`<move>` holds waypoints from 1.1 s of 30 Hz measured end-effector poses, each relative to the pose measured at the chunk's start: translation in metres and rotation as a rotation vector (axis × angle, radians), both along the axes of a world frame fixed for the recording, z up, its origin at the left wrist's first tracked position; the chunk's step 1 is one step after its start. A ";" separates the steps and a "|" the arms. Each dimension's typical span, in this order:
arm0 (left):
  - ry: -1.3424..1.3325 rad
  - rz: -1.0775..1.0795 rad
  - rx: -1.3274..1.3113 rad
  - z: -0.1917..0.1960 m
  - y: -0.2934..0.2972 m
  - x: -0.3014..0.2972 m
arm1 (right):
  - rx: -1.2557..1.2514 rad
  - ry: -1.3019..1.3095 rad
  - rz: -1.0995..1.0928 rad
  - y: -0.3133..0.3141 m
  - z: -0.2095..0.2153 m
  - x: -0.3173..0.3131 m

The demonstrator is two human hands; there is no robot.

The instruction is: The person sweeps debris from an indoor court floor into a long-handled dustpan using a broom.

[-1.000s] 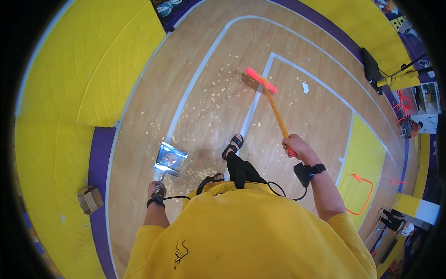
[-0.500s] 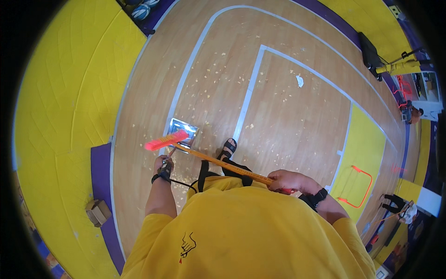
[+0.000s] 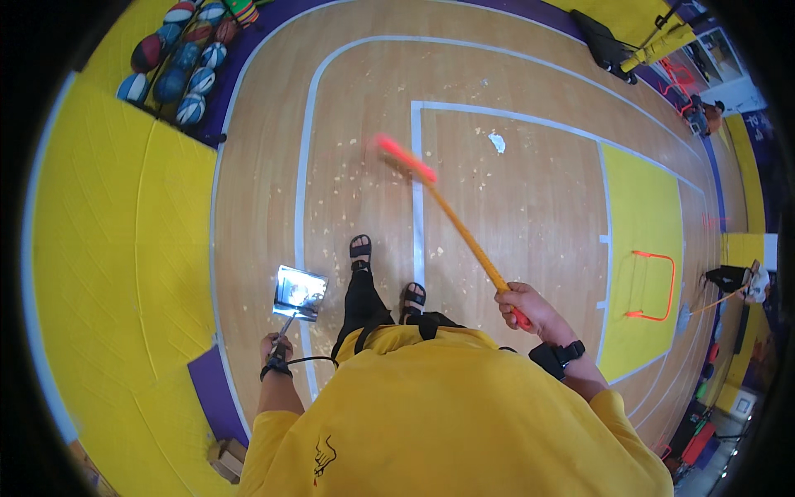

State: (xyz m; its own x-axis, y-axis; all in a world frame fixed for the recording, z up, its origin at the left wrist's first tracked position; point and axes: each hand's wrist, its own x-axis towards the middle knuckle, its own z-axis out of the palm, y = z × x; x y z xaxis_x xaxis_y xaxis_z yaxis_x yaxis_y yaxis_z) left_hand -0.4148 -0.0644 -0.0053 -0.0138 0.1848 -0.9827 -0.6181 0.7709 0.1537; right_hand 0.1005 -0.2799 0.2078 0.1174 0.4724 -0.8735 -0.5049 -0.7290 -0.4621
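My left hand (image 3: 275,351) is closed round the short handle of a shiny metal dustpan (image 3: 300,293), held out to the left of my feet. The red and yellow handle of a broom (image 3: 468,235) is gripped in my right hand (image 3: 530,310). Its pink-red head (image 3: 406,159), slightly blurred, is out ahead of me near the white court line, well apart from the dustpan. Small pale scraps (image 3: 356,176) lie scattered over the wooden floor (image 3: 513,215), mostly left of the broom head. Farther right lies a larger whitish piece (image 3: 497,142).
A rack of basketballs (image 3: 172,83) stands at the far left beside yellow padding (image 3: 108,248). An orange hurdle (image 3: 673,286) is on the yellow floor area to the right. One person (image 3: 752,283) is beyond it, another (image 3: 709,118) at the far right. A cardboard box (image 3: 228,458) sits lower left.
The broom head has swung from over the dustpan to the far right ahead of me. One foot now shows farther forward, and the ball rack has come into view.
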 end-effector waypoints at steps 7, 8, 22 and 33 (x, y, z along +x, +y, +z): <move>-0.182 -0.314 0.095 -0.037 0.129 0.008 | 0.005 0.022 -0.368 0.075 -0.033 0.029; -0.023 -0.421 0.194 -0.042 0.143 0.019 | -0.007 0.030 -0.398 0.088 -0.037 0.031; -0.131 -0.781 0.080 -0.043 0.317 0.216 | 0.011 0.374 -0.078 0.213 0.005 -0.033; -0.191 -0.697 0.004 -0.028 0.359 0.194 | 0.013 0.217 -0.509 0.169 0.036 -0.019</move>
State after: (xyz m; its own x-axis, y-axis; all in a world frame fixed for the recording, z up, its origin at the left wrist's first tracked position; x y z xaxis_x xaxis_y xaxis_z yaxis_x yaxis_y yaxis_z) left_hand -0.2210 0.2950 -0.0332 0.2810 0.0917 -0.9553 0.0008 0.9954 0.0957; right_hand 0.0817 -0.1109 0.2443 0.1519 0.4140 -0.8975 -0.8767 -0.3628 -0.3158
